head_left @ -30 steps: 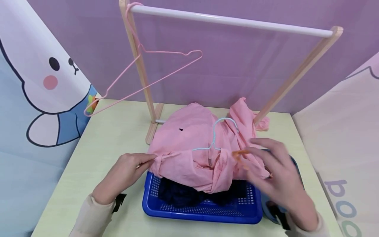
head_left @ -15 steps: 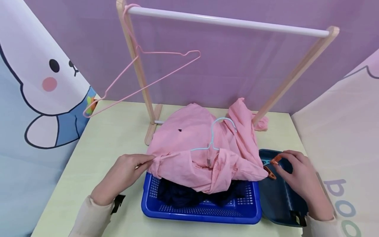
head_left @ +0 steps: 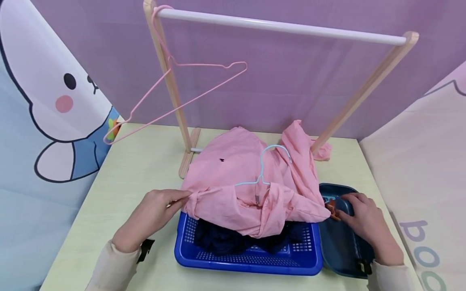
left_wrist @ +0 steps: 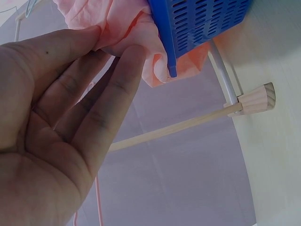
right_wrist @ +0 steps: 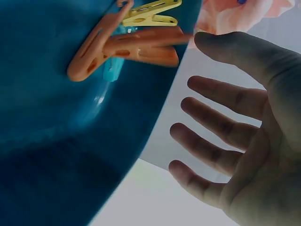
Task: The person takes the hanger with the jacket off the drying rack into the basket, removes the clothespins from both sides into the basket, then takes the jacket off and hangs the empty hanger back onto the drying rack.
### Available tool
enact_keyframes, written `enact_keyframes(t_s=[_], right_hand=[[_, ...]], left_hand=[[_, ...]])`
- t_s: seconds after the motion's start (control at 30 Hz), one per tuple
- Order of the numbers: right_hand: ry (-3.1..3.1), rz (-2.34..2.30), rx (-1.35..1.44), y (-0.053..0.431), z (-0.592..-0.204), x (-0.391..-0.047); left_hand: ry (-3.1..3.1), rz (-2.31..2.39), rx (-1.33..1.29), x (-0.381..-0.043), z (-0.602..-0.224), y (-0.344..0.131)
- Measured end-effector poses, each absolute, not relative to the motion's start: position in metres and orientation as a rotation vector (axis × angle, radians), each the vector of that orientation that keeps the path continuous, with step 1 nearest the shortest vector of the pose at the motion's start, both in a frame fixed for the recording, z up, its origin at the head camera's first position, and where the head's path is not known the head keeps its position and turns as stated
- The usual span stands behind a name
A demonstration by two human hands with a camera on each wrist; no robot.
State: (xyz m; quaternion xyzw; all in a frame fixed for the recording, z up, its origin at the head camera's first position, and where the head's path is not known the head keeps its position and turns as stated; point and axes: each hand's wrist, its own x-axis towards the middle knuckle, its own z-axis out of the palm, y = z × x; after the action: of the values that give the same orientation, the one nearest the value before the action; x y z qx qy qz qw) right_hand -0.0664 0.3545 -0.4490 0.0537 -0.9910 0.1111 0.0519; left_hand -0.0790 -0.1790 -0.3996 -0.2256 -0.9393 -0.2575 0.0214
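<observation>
With thumb and fingertips my left hand (head_left: 153, 210) pinches the left end of a pink shirt (head_left: 236, 157), which is draped over the blue basket (head_left: 247, 267). A light blue hanger (head_left: 261, 171) sits in the shirt, its hook and shoulders showing at the neck opening and the rest hidden by cloth. My right hand (head_left: 367, 222) is over the dark teal tray (head_left: 338, 250), fingers spread and holding nothing. Its thumb tip is right at an orange clothespin (right_wrist: 146, 44), which lies among a yellow clothespin (right_wrist: 153, 12) and others in the tray.
Behind stands a wooden rack with a white bar (head_left: 280, 26); a pink hanger (head_left: 200, 64) hangs at its left end. Dark cloth (head_left: 225, 238) lies inside the basket. A purple backdrop (head_left: 273, 81) closes the rear of the table.
My right hand has moved right from the shirt to the tray and let go of the orange clothespin there. My left hand has stayed pinching the shirt.
</observation>
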Motion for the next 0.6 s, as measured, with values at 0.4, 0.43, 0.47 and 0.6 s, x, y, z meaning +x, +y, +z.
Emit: enact_keyframes(t_s=[0.4, 0.43, 0.47, 0.6], right_hand=[[-2.784, 0.515, 0.358, 0.327, -0.426, -0.065], [-2.74, 0.573, 0.399, 0.323, -0.423, -0.065], [-2.708, 0.636, 0.441, 0.318, -0.42, -0.065], [-2.63, 0.799, 0.628, 0.3, -0.409, -0.062]], left_hand=[[-2.907, -0.801, -0.704, -0.078, -0.399, -0.179], [-2.907, -0.801, -0.704, -0.078, -0.399, -0.179], [-2.906, -0.799, -0.704, -0.078, -0.399, -0.179], [-2.907, -0.794, -0.699, -0.079, -0.399, -0.179]])
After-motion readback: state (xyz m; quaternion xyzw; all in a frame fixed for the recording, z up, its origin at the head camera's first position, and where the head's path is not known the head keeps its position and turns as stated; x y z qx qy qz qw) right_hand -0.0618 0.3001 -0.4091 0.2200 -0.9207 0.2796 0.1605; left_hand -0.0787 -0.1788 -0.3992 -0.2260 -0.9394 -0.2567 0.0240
